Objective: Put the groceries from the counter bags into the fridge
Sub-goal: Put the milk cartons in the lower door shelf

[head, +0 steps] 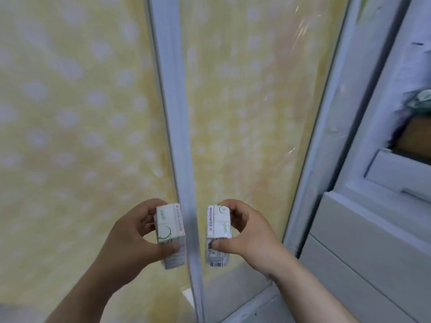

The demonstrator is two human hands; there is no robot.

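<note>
Each hand holds a small white carton with green print. My left hand (137,234) grips the left carton (170,234) by its side, thumb low on the front. My right hand (249,236) grips the right carton (218,234), thumb on its lower face near a barcode. Both cartons stand upright, side by side, a narrow gap apart, in front of the yellow dotted fridge door (251,113). At the right the fridge interior (382,136) is open to view.
A second yellow dotted panel (70,113) fills the left, split from the door by a grey vertical strip (177,136). Inside the fridge at the right are white drawer fronts (363,241), a white tray (401,173) and a dark item (415,136) on a shelf.
</note>
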